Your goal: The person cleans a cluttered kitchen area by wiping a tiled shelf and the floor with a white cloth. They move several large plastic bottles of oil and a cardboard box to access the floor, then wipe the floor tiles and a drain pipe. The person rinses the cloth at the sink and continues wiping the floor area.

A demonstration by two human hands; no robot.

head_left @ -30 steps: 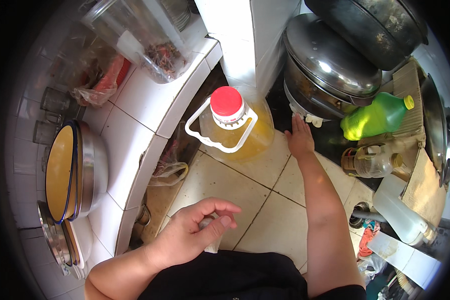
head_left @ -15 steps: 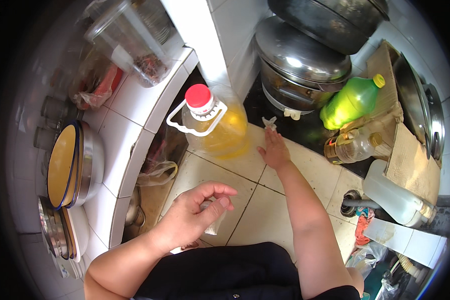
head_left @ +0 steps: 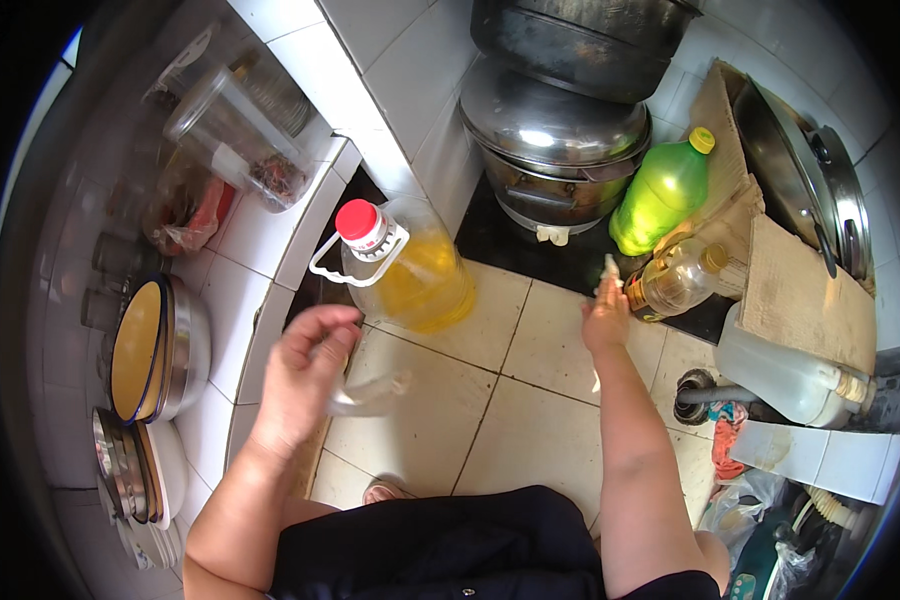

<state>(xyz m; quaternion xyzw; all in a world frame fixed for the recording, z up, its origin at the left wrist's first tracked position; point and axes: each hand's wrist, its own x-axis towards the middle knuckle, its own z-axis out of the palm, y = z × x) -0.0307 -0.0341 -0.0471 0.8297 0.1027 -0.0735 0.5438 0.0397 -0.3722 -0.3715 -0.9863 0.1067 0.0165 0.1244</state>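
My right hand [head_left: 606,318] reaches down to the tiled floor surface at the edge of a black slab. A crumpled white tissue [head_left: 611,268] pokes out past its fingertips, beside a clear bottle [head_left: 675,282] with a yellow-brown cap. My left hand [head_left: 310,365] is raised, its fingers curled in. A blurred, translucent whitish thing [head_left: 370,395] hangs at its palm side; its kind cannot be made out. Just beyond that hand stands a large oil jug [head_left: 425,285] with a red cap, a white handle and yellow oil inside.
Stacked metal pots [head_left: 560,150] stand on the black slab [head_left: 580,245]. Next to them are a green bottle [head_left: 660,195], cardboard [head_left: 800,300] and a whitish plastic jug [head_left: 785,375]. Bowls [head_left: 155,350] and a clear jar [head_left: 240,140] line the tiled ledge at left.
My right hand has moved right with the tissue, toward the clear bottle. My left hand has swung left and is blurred, the translucent thing with it. The view has shifted a little.
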